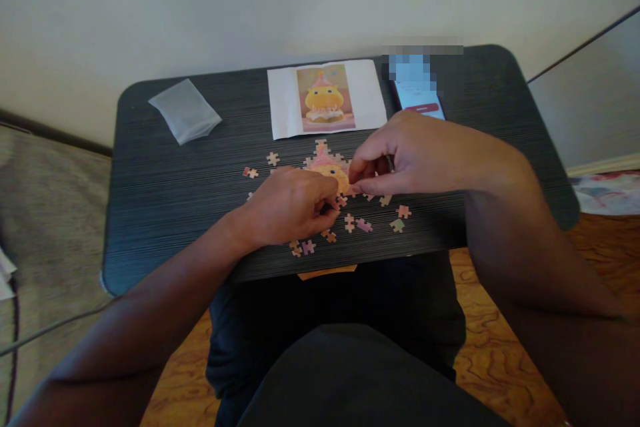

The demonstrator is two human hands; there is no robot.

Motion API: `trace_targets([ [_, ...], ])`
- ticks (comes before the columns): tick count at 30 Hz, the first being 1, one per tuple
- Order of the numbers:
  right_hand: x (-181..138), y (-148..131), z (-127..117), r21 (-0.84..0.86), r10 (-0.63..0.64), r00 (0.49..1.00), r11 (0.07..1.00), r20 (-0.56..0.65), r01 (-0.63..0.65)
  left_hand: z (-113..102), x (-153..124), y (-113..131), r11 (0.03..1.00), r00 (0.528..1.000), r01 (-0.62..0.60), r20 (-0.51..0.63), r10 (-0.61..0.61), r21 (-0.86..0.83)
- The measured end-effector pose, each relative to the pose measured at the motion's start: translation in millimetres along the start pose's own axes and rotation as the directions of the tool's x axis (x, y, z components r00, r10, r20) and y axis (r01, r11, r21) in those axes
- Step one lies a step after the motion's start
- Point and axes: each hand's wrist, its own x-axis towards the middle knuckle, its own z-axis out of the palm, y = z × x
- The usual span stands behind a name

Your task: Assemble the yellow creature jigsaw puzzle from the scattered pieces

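A partly joined jigsaw puzzle [326, 163] lies on the dark table, showing a yellow figure with a pink hat. My right hand [400, 157] is at its right edge, thumb and fingertips pinched on a puzzle piece [353, 189]. At the lower left of the joined part rests my left hand [293, 205], its fingers curled in and partly covering the puzzle; what they hold, if anything, is hidden. Loose pieces lie around both hands, among them a purple piece [364, 225], a green-tinted piece [397, 225] and a reddish piece [404, 211].
Behind the puzzle lies a white sheet with a printed reference picture [327, 99]. A lit phone [417, 90] sits to its right, near the back edge. A clear plastic bag [186, 112] is at the back left of the table [165, 193]. A wall stands behind.
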Motion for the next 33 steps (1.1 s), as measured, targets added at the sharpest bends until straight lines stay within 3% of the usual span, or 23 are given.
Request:
trace_targets([
  [4, -21.5, -16.6, 16.6, -0.106, 0.156, 0.987, 0.982, -0.039, -0.159, 1.8, -0.1, 4.2, 1.000, 0.999, 0.006, -0.042, -0.004, 0.029],
  [7, -33.3, -22.2, 38.6, -0.115, 0.247, 0.955, 0.957, -0.166, -0.268, 3.2, -0.8, 5.6, 0.999, 0.997, 0.007, -0.078, -0.004, 0.047],
  [15, -40.4, -30.8, 81.8, 0.133, 0.378, 0.853, 0.926, -0.359, -0.354, 8.9, -1.2, 8.4, 0.999, 0.995, 0.009, -0.105, -0.004, 0.051],
  [22, -41.5, -32.8, 99.3, 0.491, 0.544, 0.758, 0.801, -0.359, -0.342, 11.3, -3.1, 9.6, 0.996, 0.992, -0.073, -0.097, 0.078, 0.056],
  [26, -40.8, -25.5, 97.9, 0.609, 0.573, 0.782, 0.718, -0.245, -0.335, 12.1, -4.7, 7.2, 0.987, 0.988, -0.135, -0.066, 0.141, 0.090],
  [31, -38.5, -18.3, 91.7, 0.559, 0.518, 0.834, 0.756, -0.193, -0.340, 13.3, -5.4, 5.7, 0.979, 0.985, -0.149, -0.064, 0.159, 0.140],
  [33, -36.7, -17.8, 92.5, 0.548, 0.519, 0.831, 0.763, -0.201, -0.344, 13.4, -4.9, 6.4, 0.978, 0.986, -0.142, -0.068, 0.154, 0.149],
])
